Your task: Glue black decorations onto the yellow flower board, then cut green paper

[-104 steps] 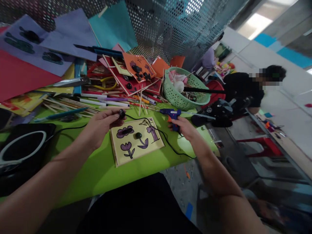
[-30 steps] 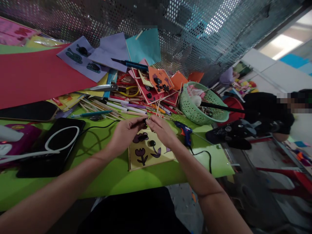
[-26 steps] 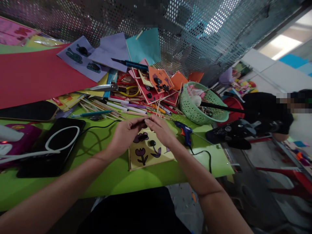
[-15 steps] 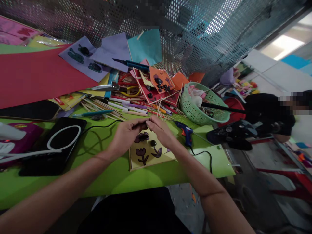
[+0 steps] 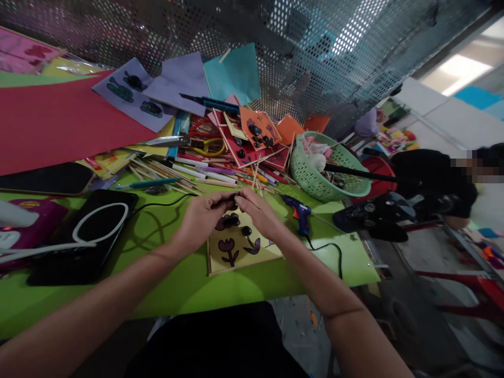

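Above a yellow card [image 5: 254,262], my left hand [image 5: 200,216] and my right hand [image 5: 260,211] meet at the fingertips. Both are closed in a pinch on a small black lump [image 5: 234,196], mostly covered by the fingers; its material is hard to make out. Purple flowers with dark outlines are drawn on the card, and a rounded black piece [image 5: 246,231] sits on one flower head. Another black piece lies on the upper flower [image 5: 228,221], partly under my hands. A thin wooden edging runs along the card's left and bottom sides.
A blue glue gun [image 5: 300,212] with a black cord lies right of my hands. Behind are scissors [image 5: 205,144], pens, sticks, decorated cards and a green basket [image 5: 334,189]. Left are a black tablet-like slab [image 5: 112,210] and a white cable. Another person [image 5: 433,178] is at the right.
The fingertips have shifted slightly around the black lump, showing a little more of it. The view has moved very slightly; the card and other things stay put.
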Demonstrator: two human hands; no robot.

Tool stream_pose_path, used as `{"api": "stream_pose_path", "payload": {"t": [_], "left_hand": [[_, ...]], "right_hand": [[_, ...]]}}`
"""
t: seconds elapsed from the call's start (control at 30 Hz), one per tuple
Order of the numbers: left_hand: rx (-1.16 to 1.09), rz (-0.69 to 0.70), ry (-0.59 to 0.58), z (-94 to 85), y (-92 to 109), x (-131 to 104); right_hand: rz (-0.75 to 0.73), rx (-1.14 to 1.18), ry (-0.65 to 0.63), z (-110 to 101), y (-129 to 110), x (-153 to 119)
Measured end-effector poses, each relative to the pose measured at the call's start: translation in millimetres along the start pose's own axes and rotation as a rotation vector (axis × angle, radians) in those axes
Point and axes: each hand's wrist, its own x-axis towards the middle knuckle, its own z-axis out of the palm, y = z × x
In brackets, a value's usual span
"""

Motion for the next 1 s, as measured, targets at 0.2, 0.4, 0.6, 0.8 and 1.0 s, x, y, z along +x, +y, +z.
{"api": "stream_pose_path", "payload": {"t": [0.2, 0.4, 0.6, 0.8, 1.0], "left_hand": [[0.021, -0.032, -0.001, 0.8, 1.2, -1.3], [0.091, 0.06, 0.009, -0.3, 4.7, -4.5], [0.031, 0.018, -0.004, 1.0, 4.7, -3.6], [0.007, 0.03, -0.011, 0.5, 2.7, -1.3], [0.015, 0.023, -0.007, 0.0, 4.7, -1.7]], "right_hand": [[-0.02, -0.048, 0.011, -1.3, -0.8, -0.4], [-0.028, -0.086, 0.012, -1.8, -6.9, -1.2], [-0.043, -0.084, 0.015, -0.7, -6.3, -2.1], [-0.029, -0.084, -0.001, -0.6, -1.9, -3.0], [-0.029, -0.043, 0.008, -1.7, -6.2, -3.0]]}}
